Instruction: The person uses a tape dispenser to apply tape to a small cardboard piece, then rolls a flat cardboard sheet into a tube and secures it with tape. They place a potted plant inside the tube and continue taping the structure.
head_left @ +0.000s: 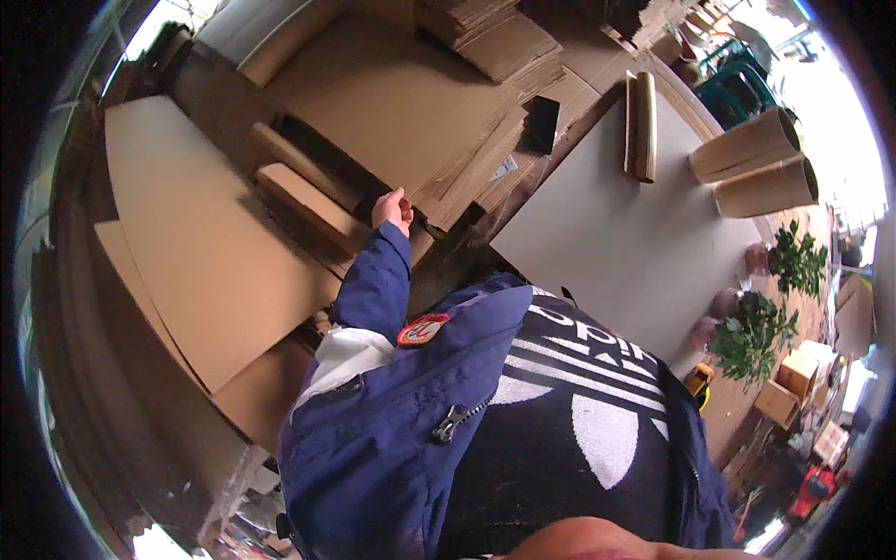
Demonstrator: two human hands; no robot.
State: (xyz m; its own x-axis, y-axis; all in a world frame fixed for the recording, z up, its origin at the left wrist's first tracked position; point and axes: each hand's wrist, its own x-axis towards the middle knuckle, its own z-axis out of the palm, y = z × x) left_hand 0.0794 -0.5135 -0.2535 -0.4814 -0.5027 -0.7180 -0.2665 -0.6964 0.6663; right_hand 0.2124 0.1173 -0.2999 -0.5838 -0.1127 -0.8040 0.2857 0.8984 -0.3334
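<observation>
My left hand point(393, 211) reaches forward from a navy sleeve with a white panel. Its fingers are curled closed beside the near corner of a large stack of flat brown cardboard sheets point(397, 103). Whatever they hold, if anything, is hidden. Left of the hand, a long narrow cardboard piece point(311, 201) lies at a slant. Beyond it is a big tan cardboard sheet point(201, 233), with another sheet partly showing under its left edge. Nowhere in the picture does my right hand appear.
To the right, a wide grey-white board point(597, 215) carries a rolled cardboard tube point(641, 127). Two larger open tubes point(747, 145) lie by its far corner. Leafy potted plants point(754, 338) stand along the right side, with small boxes point(777, 403) nearer. A dark flat object point(541, 125) rests beside the stack.
</observation>
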